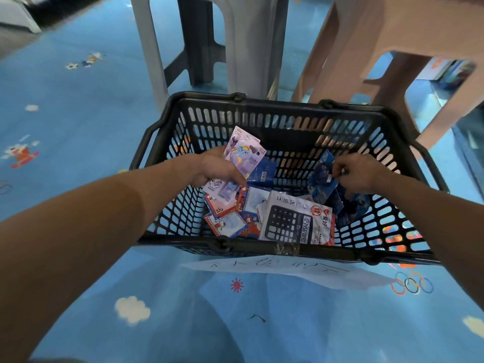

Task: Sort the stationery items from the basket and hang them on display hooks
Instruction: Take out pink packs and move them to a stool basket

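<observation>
Blue floor printed with clouds and cartoon figures, and at its centre sits the black basket, both hands down inside it. At nine o'clock in the basket the left hand grips a fanned stack of pink-and-purple packets, fingers curled round them. Over at three o'clock the right hand pinches the top of a bunch of dark blue packets. So sorting is under way, early going by my read: a boxed calculator pack lies flat at six o'clock, red-and-white packets are heaped at seven, and one blue pack waits mid-basket. No display hooks in sight, so all the hanging looks left to do. A grey stool stands at twelve, a pink stool at one, both crowding the far rim, and a paper sheet hangs off the near rim.
</observation>
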The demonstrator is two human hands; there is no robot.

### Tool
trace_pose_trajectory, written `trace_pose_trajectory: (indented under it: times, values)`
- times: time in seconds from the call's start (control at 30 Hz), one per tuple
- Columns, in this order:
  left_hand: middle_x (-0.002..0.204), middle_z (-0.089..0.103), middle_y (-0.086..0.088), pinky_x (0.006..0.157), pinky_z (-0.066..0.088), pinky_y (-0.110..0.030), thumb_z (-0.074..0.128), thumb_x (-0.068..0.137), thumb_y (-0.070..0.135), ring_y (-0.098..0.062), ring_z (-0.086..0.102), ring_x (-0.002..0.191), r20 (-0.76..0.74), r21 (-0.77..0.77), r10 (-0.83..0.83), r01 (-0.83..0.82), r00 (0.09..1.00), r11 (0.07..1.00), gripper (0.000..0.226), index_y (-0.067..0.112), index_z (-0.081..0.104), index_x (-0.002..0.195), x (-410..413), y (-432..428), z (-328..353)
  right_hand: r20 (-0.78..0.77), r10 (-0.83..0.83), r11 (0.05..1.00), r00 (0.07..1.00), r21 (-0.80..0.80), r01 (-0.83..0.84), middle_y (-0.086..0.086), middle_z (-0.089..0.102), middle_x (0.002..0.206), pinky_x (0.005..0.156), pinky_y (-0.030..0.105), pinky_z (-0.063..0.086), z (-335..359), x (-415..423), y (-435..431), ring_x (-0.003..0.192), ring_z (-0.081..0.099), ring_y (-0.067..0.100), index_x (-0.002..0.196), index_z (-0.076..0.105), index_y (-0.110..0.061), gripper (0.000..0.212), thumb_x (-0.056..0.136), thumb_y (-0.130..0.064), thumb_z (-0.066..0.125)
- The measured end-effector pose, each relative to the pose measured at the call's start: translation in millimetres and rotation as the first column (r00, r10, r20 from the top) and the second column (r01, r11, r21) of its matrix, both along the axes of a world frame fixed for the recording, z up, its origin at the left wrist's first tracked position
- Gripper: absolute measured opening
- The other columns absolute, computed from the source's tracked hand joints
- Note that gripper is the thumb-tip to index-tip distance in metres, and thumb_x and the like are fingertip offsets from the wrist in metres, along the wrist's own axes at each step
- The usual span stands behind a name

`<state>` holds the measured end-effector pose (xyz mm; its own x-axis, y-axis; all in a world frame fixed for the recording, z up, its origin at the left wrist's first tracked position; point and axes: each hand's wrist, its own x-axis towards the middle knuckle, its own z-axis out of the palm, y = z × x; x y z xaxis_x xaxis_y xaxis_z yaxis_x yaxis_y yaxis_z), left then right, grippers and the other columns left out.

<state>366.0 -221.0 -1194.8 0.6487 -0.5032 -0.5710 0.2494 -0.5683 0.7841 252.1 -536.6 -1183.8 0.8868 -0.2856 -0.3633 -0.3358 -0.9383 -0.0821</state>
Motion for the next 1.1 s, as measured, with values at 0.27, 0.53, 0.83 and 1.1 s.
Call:
trace_pose_trajectory:
  times: [0.27, 0.53, 0.83, 1.1]
  values:
    - [0.094, 0.080, -0.007, 0.072, 0.064, -0.045, 0.084, 0.074, -0.008, -0.027, 0.078, 0.087, 0.008, 0.008, 0.015, -0.015, 1.000, 1.000, 0.041, 0.010, 0.068, 0.107, -2.0, 0.7, 4.7, -0.138, -0.183, 0.898, 0.973, 0.380, 0.222, 0.004, 0.061, 0.129, 0.070, 0.033, 0.057, 16.7, 1.9, 18.5, 0.081, 0.076, 0.016, 0.128, 0.063, -0.026, 0.031, 0.105, -0.010, 0.049]
    - [0.091, 0.080, -0.006, 0.059, 0.061, -0.033, 0.081, 0.079, -0.008, -0.026, 0.078, 0.086, 0.006, -0.018, 0.007, -0.007, 1.000, 1.000, 0.031, 0.010, 0.071, 0.103, -8.0, -7.2, 10.7, -0.172, -0.221, 0.757, 0.960, 0.590, 0.280, 0.004, 0.053, 0.147, 0.086, 0.037, 0.050, 28.4, -4.0, 16.8, 0.116, 0.063, 0.024, 0.147, 0.048, -0.033, 0.046, 0.106, -0.012, 0.052]
    - [0.103, 0.079, -0.010, 0.077, 0.061, -0.039, 0.082, 0.077, -0.003, -0.026, 0.077, 0.096, 0.029, -0.065, 0.142, -0.140, 0.989, 0.988, 0.037, 0.010, 0.068, 0.110, 4.2, 3.0, 23.2, -0.173, 0.023, 0.995, 0.985, -0.089, -0.039, 0.009, 0.065, 0.103, 0.072, 0.030, 0.043, 19.8, -0.7, 26.9, 0.086, 0.057, 0.023, 0.091, 0.061, -0.019, 0.012, 0.100, -0.018, 0.052]
    - [0.106, 0.077, -0.014, 0.090, 0.061, -0.053, 0.082, 0.071, -0.008, -0.031, 0.076, 0.099, 0.099, -0.135, 0.284, -0.270, 0.954, 0.953, 0.047, 0.007, 0.069, 0.114, 4.6, 16.4, 31.8, 0.077, -0.052, 0.988, 0.996, 0.151, 0.040, 0.004, 0.070, 0.081, 0.057, 0.024, 0.048, 45.5, 23.2, 60.6, 0.066, 0.067, 0.016, 0.090, 0.070, -0.014, 0.017, 0.097, -0.028, 0.063]
